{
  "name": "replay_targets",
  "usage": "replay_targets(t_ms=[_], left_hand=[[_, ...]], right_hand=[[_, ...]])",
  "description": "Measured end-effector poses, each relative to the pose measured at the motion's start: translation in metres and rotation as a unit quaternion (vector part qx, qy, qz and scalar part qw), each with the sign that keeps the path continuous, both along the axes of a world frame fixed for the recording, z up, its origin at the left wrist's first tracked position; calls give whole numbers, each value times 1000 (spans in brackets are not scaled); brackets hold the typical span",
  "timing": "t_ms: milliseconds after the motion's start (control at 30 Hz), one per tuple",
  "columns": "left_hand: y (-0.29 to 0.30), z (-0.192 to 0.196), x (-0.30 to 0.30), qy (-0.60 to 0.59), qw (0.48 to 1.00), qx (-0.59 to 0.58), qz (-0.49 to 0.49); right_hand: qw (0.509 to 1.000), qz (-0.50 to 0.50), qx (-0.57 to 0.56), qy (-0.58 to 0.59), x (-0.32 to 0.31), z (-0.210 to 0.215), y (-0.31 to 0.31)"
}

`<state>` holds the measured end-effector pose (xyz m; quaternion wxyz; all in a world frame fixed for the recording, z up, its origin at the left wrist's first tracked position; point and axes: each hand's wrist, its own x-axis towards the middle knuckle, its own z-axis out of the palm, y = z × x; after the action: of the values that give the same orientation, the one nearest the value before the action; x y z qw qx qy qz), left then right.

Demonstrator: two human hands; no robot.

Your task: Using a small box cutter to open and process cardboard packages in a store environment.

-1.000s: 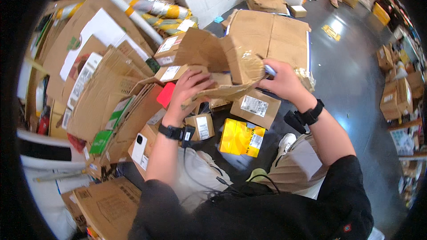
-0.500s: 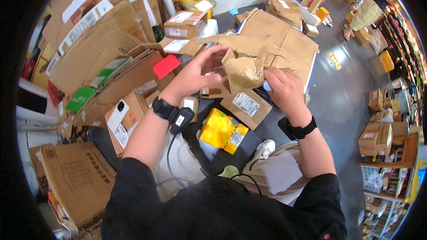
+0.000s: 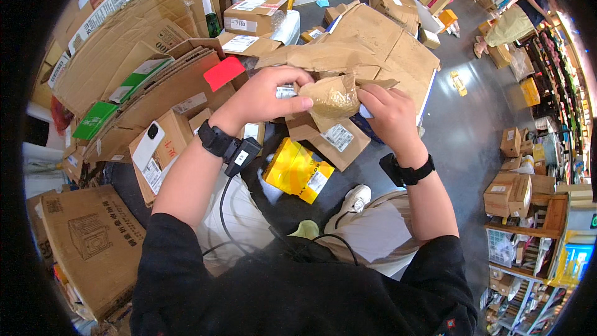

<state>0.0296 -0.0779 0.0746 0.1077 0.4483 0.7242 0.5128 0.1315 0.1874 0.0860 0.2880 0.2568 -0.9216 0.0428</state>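
Observation:
A small brown cardboard box [image 3: 333, 101] with shiny clear tape across its torn, raised flap is held up in front of me between both hands. My left hand [image 3: 273, 94] grips its left edge, thumb in front and fingers curled behind. At the right edge, my right hand [image 3: 390, 112] pinches the cardboard with bent fingers. Something small and pale blue [image 3: 365, 111] shows by its fingertips; I cannot make out what it is. Beneath the hands lie a brown carton [image 3: 348, 149] with a white label and a yellow package [image 3: 295, 174].
Flattened cardboard sheets [image 3: 398, 50] lie ahead. On the left stand upright cardboard pieces [image 3: 124, 37], a red card [image 3: 224, 73], a white phone [image 3: 148, 143] on a box, and a large carton [image 3: 93, 236]. Shelves with boxes [image 3: 528, 205] line the right, where another person [image 3: 513, 22] stands.
My left hand has closed from spread fingers onto the box's left edge. The taped flap has tilted a little. My right hand keeps its hold, and the whole view has shifted slightly.

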Motion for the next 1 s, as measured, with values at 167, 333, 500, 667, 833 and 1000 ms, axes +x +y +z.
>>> replay_targets(t_ms=[167, 333, 500, 667, 833, 1000], left_hand=[[0, 2, 2, -116, 985, -91, -89], [9, -16, -4, -178, 981, -71, -18], [17, -27, -5, -249, 968, -31, -5], [31, -25, 6, -71, 988, -140, 5], [43, -37, 12, 29, 999, -40, 20], [45, -35, 21, -126, 990, -11, 62]], right_hand=[[1000, -7, 8, -22, 0, -1, 1], [995, -69, -64, -38, -1, -3, 1], [958, -133, -239, -86, 6, 5, 5], [903, -106, -364, -200, 13, -3, -19], [893, -121, -376, -215, 12, -7, -31], [938, -96, -296, -154, 16, -13, -30]])
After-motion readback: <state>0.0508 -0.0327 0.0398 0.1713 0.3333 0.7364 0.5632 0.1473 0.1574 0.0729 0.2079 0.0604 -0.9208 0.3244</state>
